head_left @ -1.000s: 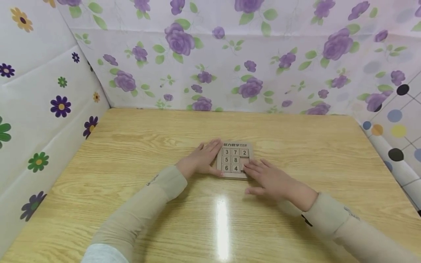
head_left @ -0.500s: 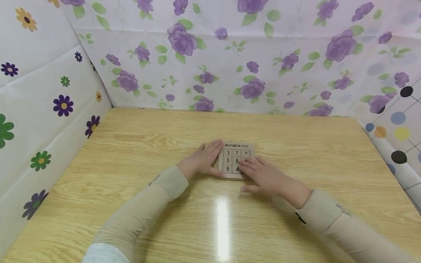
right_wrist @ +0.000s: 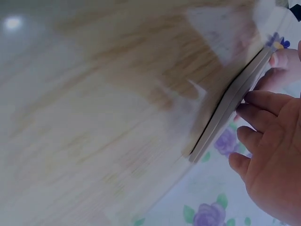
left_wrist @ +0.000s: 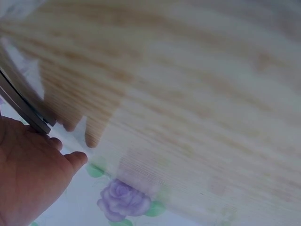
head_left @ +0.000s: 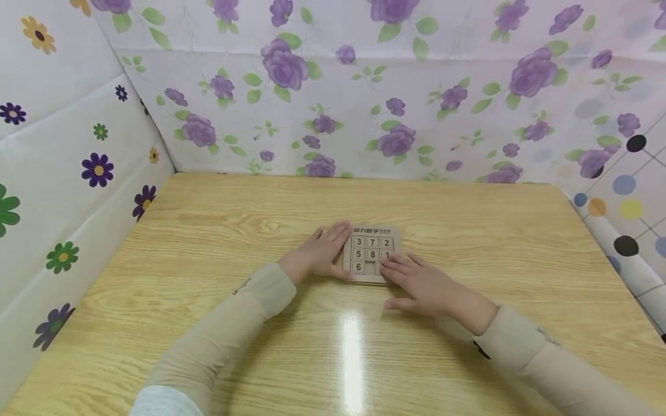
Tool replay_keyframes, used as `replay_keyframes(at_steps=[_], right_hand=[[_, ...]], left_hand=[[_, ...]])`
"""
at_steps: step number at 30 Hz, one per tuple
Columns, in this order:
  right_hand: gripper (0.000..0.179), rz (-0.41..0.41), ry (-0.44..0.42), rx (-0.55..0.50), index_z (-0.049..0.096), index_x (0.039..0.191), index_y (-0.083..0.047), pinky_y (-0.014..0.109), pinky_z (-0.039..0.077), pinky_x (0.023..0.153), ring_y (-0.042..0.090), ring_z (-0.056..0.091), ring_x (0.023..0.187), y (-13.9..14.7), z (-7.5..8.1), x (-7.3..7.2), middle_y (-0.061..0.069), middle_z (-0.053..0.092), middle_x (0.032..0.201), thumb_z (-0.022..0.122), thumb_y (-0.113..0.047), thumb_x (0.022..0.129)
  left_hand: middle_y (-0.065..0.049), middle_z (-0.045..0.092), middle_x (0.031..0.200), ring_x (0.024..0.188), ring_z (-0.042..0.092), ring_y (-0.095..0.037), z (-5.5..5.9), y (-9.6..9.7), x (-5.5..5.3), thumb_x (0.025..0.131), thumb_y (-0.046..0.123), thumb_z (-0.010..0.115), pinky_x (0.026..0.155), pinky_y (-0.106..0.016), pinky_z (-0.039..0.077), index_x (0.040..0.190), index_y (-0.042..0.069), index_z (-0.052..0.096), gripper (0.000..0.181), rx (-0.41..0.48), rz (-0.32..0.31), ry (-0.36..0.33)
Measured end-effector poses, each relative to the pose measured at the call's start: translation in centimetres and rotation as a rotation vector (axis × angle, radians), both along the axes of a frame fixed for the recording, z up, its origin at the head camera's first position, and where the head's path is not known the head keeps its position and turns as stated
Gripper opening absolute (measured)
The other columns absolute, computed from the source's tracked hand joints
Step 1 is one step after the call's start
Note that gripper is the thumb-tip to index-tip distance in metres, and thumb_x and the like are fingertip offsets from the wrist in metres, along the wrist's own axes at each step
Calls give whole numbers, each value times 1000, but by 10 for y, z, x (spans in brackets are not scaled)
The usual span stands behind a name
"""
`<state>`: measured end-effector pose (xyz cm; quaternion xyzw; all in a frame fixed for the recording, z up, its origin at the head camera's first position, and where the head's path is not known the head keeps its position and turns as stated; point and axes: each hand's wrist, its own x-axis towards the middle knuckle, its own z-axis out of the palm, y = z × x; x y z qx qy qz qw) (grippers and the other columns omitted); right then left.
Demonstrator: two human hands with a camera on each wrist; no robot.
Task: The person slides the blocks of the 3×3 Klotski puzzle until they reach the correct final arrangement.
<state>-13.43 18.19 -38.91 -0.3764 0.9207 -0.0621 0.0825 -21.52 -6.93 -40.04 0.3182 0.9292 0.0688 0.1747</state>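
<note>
A square wooden number slide puzzle (head_left: 372,254) lies on the table, with printed characters along its top rim. Its tiles read 3, 7, 2 in the top row and 5, 8, 1 in the middle row. In the bottom row stands 6, then a bare slot, then a tile mostly covered by fingers. My left hand (head_left: 324,254) rests along the left edge, fingers straight at the upper corner and thumb at the lower one. My right hand (head_left: 426,284) lays its straight fingertips over the lower right tile, thumb held apart. Both wrist views show the board edge-on beside the fingers.
The wood-grain table (head_left: 260,202) reflects a bright light strip (head_left: 352,358) in front of the puzzle. A purple-flowered cloth (head_left: 333,86) stands behind it. Another flowered sheet (head_left: 62,190) borders the left side, and a dotted sheet (head_left: 624,219) borders the right.
The 1 tile has come up into the middle right slot. The 4 is gone from the bottom middle, and a tile sits at bottom right under my right fingers. My left hand stays put.
</note>
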Motion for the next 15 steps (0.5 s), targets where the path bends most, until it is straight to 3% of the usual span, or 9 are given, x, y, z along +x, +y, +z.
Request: replay_keyframes(at_steps=[7,15], right_hand=[[73,5,24,-1,41,142,1,54,18,117,36,27,141,8,2,1,15,36,151,51,-52,92],[73,55,16,-33,39,144,-1,53,18,117,34,26,142,-12,7,-1,14,35,152,51,-52,92]], left_hand=[[-8,-7,160,148,-3,-22,0,-2,-1,76,69,61,120,-48,4,153,8,-3,117,-2,7,8],[-9,-7,160,148,-4,-22,-1,0,1,76,69,62,120,-48,4,153,8,-3,117,15,5,-7]])
